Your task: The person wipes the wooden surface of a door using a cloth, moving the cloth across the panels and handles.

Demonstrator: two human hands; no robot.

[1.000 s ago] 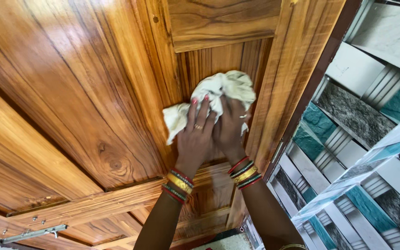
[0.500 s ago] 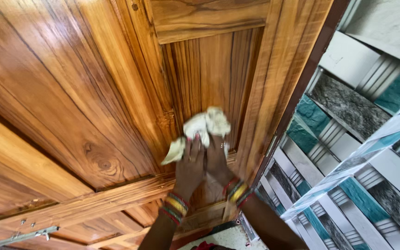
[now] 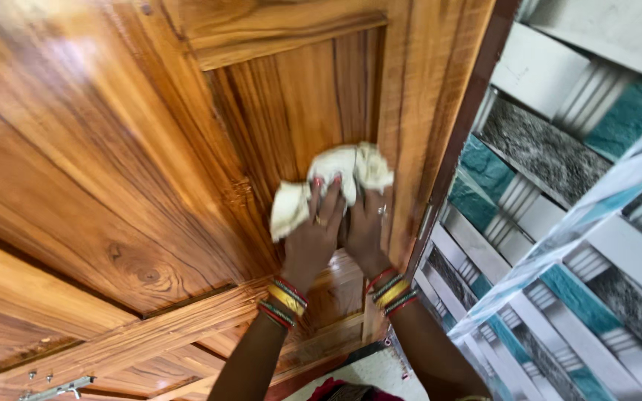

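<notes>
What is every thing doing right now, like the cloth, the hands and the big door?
Crumpled white cloth: bunched up, pressed flat against the door.
Left hand: flat on the cloth.
Right hand: flat on the cloth, beside the left.
Glossy brown wooden door: shiny.
Metal sliding bolt: fixed low on the door.

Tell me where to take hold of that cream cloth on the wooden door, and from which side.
Grip the cloth at its loose tail hanging lower left, coming from the left: both hands cover the bunched middle, and the tail lies free on the door panel.
</notes>
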